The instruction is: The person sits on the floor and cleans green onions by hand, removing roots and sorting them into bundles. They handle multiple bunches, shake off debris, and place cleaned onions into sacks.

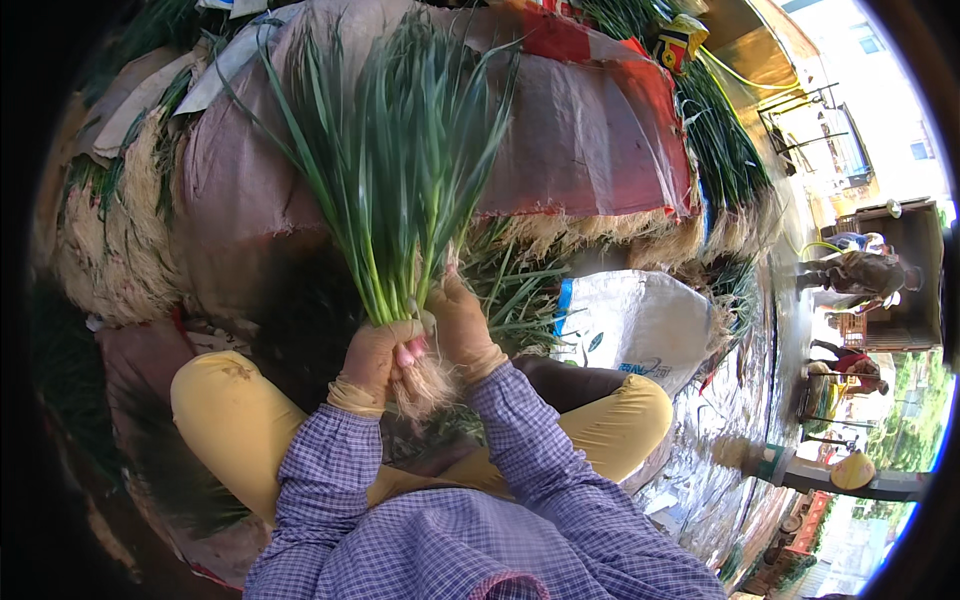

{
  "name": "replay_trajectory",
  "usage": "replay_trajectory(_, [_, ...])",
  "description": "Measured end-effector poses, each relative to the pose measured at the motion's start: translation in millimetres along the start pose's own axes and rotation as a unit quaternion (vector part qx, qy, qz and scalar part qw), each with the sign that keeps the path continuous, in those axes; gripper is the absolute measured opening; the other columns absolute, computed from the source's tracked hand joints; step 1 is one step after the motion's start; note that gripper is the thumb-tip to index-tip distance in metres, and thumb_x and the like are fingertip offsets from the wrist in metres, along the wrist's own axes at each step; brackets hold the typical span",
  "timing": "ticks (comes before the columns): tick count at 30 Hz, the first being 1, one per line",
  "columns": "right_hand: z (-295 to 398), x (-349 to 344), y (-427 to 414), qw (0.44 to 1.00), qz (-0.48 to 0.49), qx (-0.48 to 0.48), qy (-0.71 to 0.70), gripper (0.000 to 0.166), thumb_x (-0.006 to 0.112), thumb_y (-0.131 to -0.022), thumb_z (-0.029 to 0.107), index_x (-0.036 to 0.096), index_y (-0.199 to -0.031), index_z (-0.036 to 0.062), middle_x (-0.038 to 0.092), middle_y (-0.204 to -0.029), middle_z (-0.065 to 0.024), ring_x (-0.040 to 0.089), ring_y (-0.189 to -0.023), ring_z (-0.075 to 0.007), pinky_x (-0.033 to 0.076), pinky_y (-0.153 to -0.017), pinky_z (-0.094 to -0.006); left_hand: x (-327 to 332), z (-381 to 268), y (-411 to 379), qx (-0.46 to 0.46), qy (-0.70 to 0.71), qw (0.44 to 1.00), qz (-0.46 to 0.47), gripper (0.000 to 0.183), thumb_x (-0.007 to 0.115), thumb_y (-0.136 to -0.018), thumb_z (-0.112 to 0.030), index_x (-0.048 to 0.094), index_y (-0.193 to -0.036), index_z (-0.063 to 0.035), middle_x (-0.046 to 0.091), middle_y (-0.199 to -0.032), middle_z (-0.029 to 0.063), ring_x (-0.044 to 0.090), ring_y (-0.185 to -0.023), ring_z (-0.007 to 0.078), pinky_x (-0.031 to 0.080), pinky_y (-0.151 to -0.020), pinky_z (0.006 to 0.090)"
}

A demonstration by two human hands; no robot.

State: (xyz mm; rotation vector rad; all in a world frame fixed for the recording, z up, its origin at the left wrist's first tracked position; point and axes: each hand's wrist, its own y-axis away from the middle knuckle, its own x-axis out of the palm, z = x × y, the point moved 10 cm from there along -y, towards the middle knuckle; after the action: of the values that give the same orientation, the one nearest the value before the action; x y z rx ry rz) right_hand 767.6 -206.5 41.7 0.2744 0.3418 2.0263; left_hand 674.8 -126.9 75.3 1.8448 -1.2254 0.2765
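A bunch of green onions [420, 172] with long dark leaves stands upright before me, its pinkish bulbs and pale stringy roots [424, 382] pointing down toward my lap. My left hand [375, 358], in a thin tan glove, is closed around the lower stems just above the bulbs. Beside it on the right, my gloved right hand [461, 322] has its fingers bent around the roots or base of a stalk whose pink end shows above the thumb; its leaves merge with the bunch. The two hands are nearly touching at the bulbs.
Behind the bunch, faded red cloth [577, 142] covers stacked onions with roots [600, 229] sticking out. More rooted bundles [120, 232] lie left. A white woven sack [637, 315] is by my right knee [634, 427]. Loose leaves lie between. Several people [862, 274] are far right on wet ground.
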Motion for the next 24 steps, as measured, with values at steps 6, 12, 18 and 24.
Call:
replay_trajectory(6, [12,-2,-2,0.957,-0.002,0.108,-0.268,0.023,0.049,-0.096,0.029,0.06,-0.093,0.0084,0.056,-0.064,0.0002,0.048,-0.05,-0.0084,0.038,-0.044,-0.0212,-10,0,3,0.0,-0.033,0.999,-0.013,0.021,0.061,-0.083,-0.017,0.061,-0.088,0.0038,0.056,-0.059,0.0057,0.05,-0.05,0.0104,0.044,-0.055,0.0219])
replay_trajectory(12, [-13,5,-7,0.952,0.032,0.176,-0.249,0.017,0.052,-0.093,0.018,0.06,-0.094,0.0036,0.058,-0.067,-0.0016,0.048,-0.05,-0.01,0.04,-0.045,-0.0224,3,-2,5,0.023,-0.029,0.999,0.004,0.022,0.064,-0.083,-0.018,0.062,-0.089,0.0032,0.056,-0.061,0.0047,0.048,-0.048,0.0088,0.041,-0.051,0.0194])
replay_trajectory(18, [9,4,-10,0.972,-0.051,0.079,-0.215,0.016,0.048,-0.095,0.013,0.058,-0.097,0.0011,0.06,-0.075,-0.0032,0.054,-0.058,-0.0106,0.046,-0.05,-0.0233,-3,-11,10,0.044,-0.06,0.996,-0.055,0.019,0.062,-0.083,-0.014,0.062,-0.087,0.0047,0.052,-0.055,0.0031,0.049,-0.05,0.0109,0.046,-0.061,0.0225])
replay_trajectory(24, [13,-21,-13,0.971,-0.102,0.044,-0.211,0.023,0.043,-0.098,0.015,0.058,-0.092,-0.001,0.059,-0.07,-0.0065,0.056,-0.054,-0.0133,0.046,-0.047,-0.0236,17,-22,16,0.079,0.041,0.996,0.017,0.016,0.062,-0.082,-0.015,0.061,-0.084,0.0014,0.056,-0.064,0.0046,0.048,-0.049,0.0067,0.04,-0.051,0.0194])
